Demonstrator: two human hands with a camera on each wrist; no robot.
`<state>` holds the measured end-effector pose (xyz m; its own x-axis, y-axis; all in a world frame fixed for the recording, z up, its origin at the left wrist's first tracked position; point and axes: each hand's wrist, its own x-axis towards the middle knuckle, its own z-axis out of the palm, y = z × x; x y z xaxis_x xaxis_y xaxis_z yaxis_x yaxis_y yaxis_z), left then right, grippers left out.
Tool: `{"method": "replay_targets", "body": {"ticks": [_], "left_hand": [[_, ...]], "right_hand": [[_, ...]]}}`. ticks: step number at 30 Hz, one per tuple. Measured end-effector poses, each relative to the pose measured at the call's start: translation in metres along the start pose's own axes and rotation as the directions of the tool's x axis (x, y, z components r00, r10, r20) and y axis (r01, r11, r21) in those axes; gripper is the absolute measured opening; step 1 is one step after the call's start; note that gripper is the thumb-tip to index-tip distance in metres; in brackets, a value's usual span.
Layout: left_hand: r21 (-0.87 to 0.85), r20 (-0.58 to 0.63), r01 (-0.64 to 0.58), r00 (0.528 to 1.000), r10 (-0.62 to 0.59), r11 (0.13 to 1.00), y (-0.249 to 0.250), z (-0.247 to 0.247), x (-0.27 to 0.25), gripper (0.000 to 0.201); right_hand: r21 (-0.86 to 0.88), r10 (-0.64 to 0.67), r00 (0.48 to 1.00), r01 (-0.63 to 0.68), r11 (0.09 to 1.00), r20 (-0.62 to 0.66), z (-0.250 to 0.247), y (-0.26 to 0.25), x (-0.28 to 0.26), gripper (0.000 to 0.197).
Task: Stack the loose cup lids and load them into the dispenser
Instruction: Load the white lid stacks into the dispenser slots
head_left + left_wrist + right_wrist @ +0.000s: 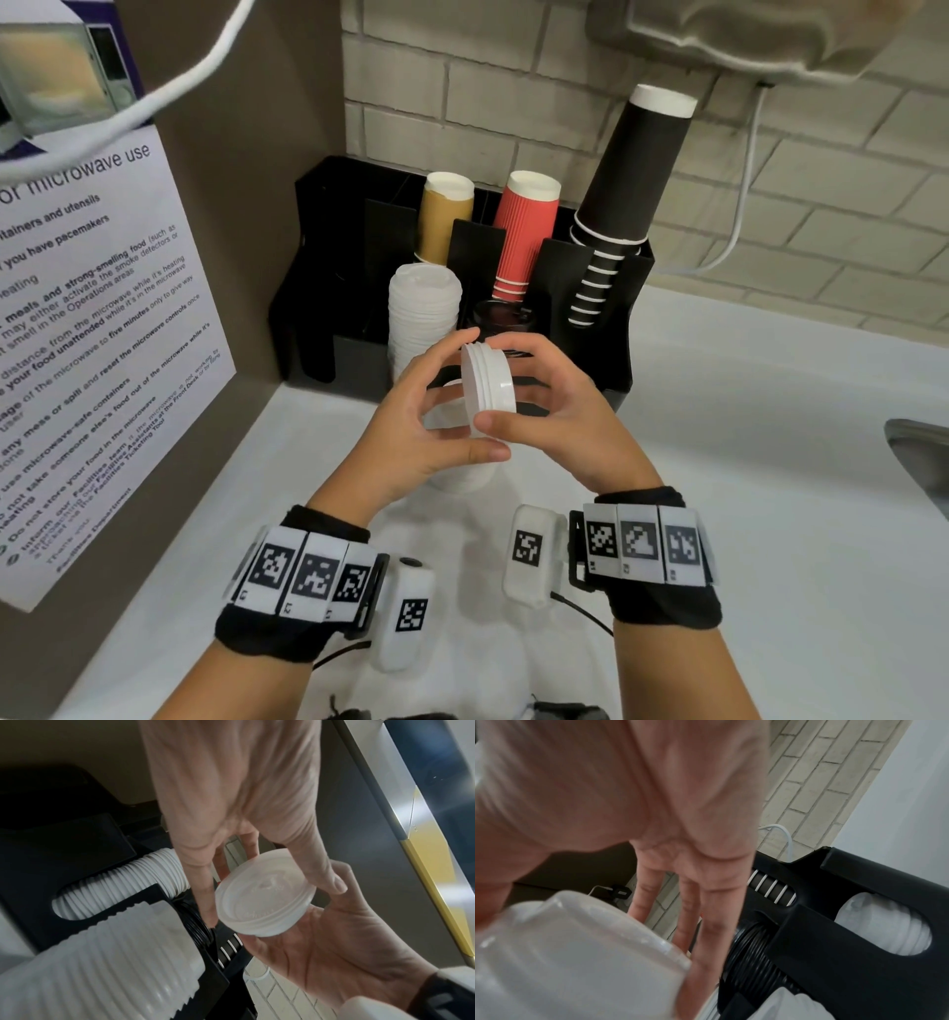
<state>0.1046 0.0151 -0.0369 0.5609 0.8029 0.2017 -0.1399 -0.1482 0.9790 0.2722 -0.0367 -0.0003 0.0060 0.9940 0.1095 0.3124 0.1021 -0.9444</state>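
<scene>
Both wrists carry bands with black-and-white markers, and above them the left hand (411, 431) and the right hand (554, 411) meet over the white counter (770, 462). Between them stands a small stack of white lids (488, 380), turned on its edge, a few lids nested together. Each hand curls around this stack: the left thumb lies under it and the left fingers arch over its top, while the right thumb presses its lower edge and the right fingers wrap the far side. From the left wrist view, the stack (266, 896) rests against the right palm (334, 943), with the left fingertips (208, 902) on its rim.

Just behind the hands is the black dispenser (580, 267). Its left front slot already holds a tall column of white lids (423, 303), the middle slot holds dark lids (506, 313), and cups stand behind. More white lids (462, 473) seem to lie on the counter under the hands, partly hidden.

I judge the step in hand is squaring the small stack. To do it well, press the rims evenly from both sides until they nest straight, without squeezing hard, because thin plastic bends easily. Then turn the stack to the same direction as the column and lower it on top, keeping it centred so nothing slides off.
</scene>
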Motion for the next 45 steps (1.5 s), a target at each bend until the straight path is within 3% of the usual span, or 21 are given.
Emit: {"method": "replay_targets", "body": {"ticks": [3, 5, 8, 10, 13, 17, 21, 23, 29, 34, 39, 45], "left_hand": [[-0.015, -0.011, -0.001, 1.0, 0.001, 1.0, 0.001, -0.001, 0.0, 0.099], [-0.016, -0.05, -0.001, 0.999, 0.0, 1.0, 0.002, -0.004, -0.001, 0.091], [0.029, -0.147, -0.011, 0.989, 0.015, 1.0, 0.004, -0.013, -0.003, 0.066], [0.059, -0.212, -0.007, 0.977, 0.019, 0.998, 0.004, -0.019, -0.005, 0.052], [0.097, -0.267, 0.003, 0.964, 0.023, 0.995, 0.001, -0.026, -0.008, 0.036], [0.128, -0.281, 0.019, 0.96, 0.018, 0.992, -0.001, -0.031, -0.011, 0.032], [0.131, -0.291, 0.045, 0.957, -0.005, 0.99, -0.001, -0.03, -0.014, 0.031], [0.14, -0.291, 0.061, 0.957, -0.018, 0.988, 0.0, -0.028, -0.015, 0.031], [0.157, -0.297, 0.076, 0.954, -0.026, 0.985, 0.002, -0.027, -0.019, 0.031], [0.151, -0.298, 0.07, 0.954, -0.022, 0.986, 0.0, -0.026, -0.019, 0.03], [0.152, -0.284, 0.062, 0.959, -0.017, 0.986, -0.003, -0.024, -0.017, 0.03], [0.152, -0.26, 0.046, 0.965, -0.005, 0.987, -0.004, -0.02, -0.016, 0.029]], "right_hand": [[-0.004, -0.027, 0.999, 0.027, 1.0, -0.031, -0.005, 0.002, 0.0, 0.059], [-0.026, -0.067, 0.983, 0.064, 0.998, -0.173, -0.017, 0.003, 0.005, 0.058], [-0.185, -0.16, 0.88, 0.084, 0.979, -0.448, -0.05, 0.009, 0.021, 0.058], [-0.338, -0.188, 0.841, 0.007, 0.941, -0.507, -0.072, 0.017, 0.034, 0.059], [-0.533, -0.119, 0.905, -0.132, 0.836, -0.41, -0.093, 0.034, 0.052, 0.066], [-0.742, 0.075, 0.981, -0.186, 0.644, -0.181, -0.101, 0.045, 0.073, 0.073], [-0.912, 0.253, 0.967, -0.135, 0.388, -0.035, -0.099, 0.049, 0.085, 0.078], [-0.949, 0.303, 0.953, -0.079, 0.304, 0.018, -0.095, 0.054, 0.088, 0.077], [-0.993, 0.279, 0.957, 0.047, 0.11, 0.077, -0.089, 0.071, 0.087, 0.076], [-0.997, 0.238, 0.969, 0.063, 0.04, 0.071, -0.087, 0.081, 0.084, 0.079], [-0.996, 0.178, 0.983, 0.043, 0.073, 0.055, -0.087, 0.084, 0.082, 0.072], [-0.996, 0.116, 0.99, 0.083, 0.026, 0.085, -0.084, 0.086, 0.076, 0.071]]}}
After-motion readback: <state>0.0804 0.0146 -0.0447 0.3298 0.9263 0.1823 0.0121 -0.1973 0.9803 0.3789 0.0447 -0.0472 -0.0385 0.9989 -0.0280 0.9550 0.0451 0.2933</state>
